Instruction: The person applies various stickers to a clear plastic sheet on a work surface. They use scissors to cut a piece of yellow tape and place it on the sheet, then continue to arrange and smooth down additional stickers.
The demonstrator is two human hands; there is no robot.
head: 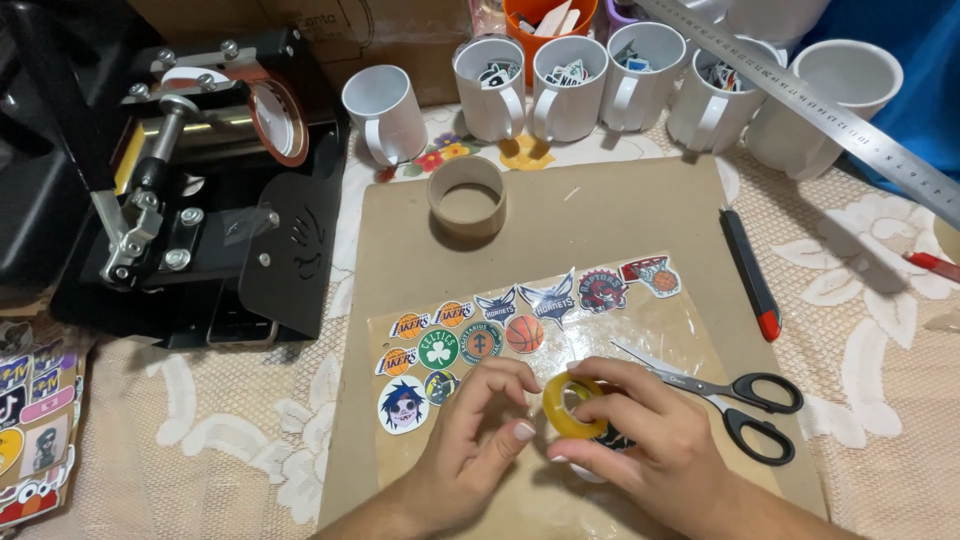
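Just below the sheet of round stickers [500, 335] on the worktop, the right hand [640, 430] grips a small yellow tape roll [572, 405] upright, its hole facing the camera, while the left hand [480, 430] pinches at its left edge, equally close.

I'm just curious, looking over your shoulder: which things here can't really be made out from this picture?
All in the head view:
- Sticker under the right hand: covered by the hand and the yellow tape roll.
- Loose end of the tape: hidden by the left hand fingertips.
- Mug contents: small, only the tops show.
- Steel ruler: cut off at the right edge.
- Sticker sheet: cut off at the left edge.
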